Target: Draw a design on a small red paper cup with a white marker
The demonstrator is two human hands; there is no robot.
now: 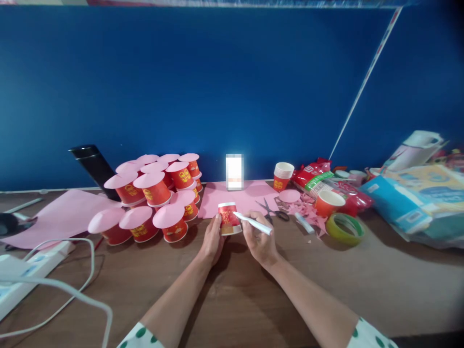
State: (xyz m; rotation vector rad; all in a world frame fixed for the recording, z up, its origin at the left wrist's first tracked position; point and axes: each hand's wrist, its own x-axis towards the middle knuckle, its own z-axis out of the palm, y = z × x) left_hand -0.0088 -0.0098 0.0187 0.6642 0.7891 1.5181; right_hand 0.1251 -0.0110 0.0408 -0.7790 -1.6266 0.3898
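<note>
My left hand [213, 240] is closed around the side of a red paper cup [229, 220], which is upside down with its white base upward. Between the fingers of my right hand [261, 241] is a white marker [258, 225], its tip end at the cup's right side. Whether the tip touches the cup I cannot tell. Pink paper sheets [213, 199] lie just behind the cup. Dark-handled scissors [268, 210] rest open on their right part, beyond my right hand.
Several upside-down red cups with pink paper cones [148, 227] stand stacked at left, near a black bottle [96, 166]. A power strip [34, 270] with white cable is front left. Right are stacked cups [282, 178], paper scraps [308, 212], tape [346, 229] and a blue package [398, 203].
</note>
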